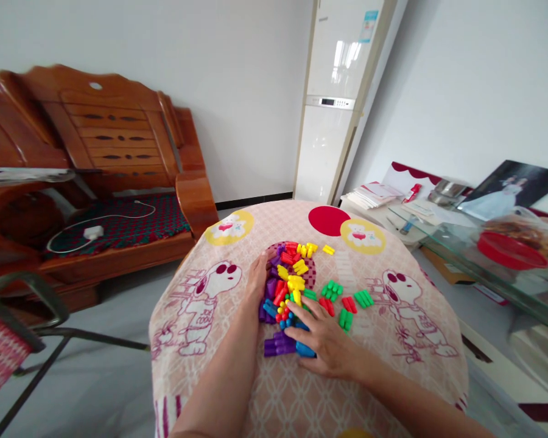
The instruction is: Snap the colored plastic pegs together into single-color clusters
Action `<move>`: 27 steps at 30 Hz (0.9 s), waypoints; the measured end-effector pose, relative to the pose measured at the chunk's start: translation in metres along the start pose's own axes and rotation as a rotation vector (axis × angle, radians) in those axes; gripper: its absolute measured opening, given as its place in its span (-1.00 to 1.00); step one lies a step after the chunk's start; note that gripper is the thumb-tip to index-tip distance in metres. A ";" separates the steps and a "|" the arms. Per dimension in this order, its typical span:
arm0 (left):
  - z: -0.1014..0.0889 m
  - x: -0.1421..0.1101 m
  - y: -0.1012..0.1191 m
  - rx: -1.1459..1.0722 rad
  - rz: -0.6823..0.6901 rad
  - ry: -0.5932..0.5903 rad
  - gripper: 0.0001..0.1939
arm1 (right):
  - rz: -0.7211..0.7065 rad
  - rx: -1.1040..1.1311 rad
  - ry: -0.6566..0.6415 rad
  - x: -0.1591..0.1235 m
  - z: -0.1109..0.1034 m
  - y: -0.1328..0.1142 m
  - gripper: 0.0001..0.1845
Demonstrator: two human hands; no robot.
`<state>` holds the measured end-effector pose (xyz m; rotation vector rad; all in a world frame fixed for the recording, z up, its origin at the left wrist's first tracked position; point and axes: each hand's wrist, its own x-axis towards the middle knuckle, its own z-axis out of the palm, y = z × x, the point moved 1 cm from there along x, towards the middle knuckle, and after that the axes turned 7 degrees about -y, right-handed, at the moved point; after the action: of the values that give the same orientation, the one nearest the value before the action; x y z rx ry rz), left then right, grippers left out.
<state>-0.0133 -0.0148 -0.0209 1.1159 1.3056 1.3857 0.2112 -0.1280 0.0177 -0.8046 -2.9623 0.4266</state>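
Note:
A pile of small plastic toy pieces lies on the cloth-covered round table. My left hand [257, 277] stands on its edge along the pile's left side, fingers stretched forward, beside the purple pieces [279, 344]. Over the front right of the pile my right hand [324, 340] is spread, palm down, its fingers on or just above blue pieces [305, 349]. Yellow pieces [296, 283] and red pieces [281, 293] lie between the hands, with small round beads [284, 311] near my right fingertips. Green pieces [332, 290] are scattered to the right. What lies under my right palm is hidden.
The patterned tablecloth [201, 377] hangs over the table's edge. A wooden bench [119, 146] is at the left, a metal-framed chair [9, 340] at the lower left. A glass-topped stand with a red bowl [511, 250] is at the right, a tall white air conditioner [324, 146] behind.

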 end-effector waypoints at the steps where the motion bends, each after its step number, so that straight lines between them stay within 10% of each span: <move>1: -0.002 0.000 0.000 -0.017 -0.033 -0.024 -0.30 | 0.002 -0.019 0.031 0.011 0.002 0.003 -0.44; 9: -0.018 -0.005 0.005 -0.108 0.005 0.014 -0.40 | 0.137 -0.059 0.262 0.090 -0.020 0.074 -0.61; 20: -0.033 0.007 0.001 0.216 -0.063 0.122 -0.60 | 0.507 0.106 0.616 0.089 -0.056 0.184 -0.49; 27: -0.028 0.008 0.011 0.535 0.045 0.138 -0.61 | 0.733 0.183 0.349 0.124 -0.056 0.196 -0.59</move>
<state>-0.0422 -0.0129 -0.0106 1.4235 1.8275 1.1894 0.2067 0.1102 0.0141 -1.7165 -2.1932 0.4999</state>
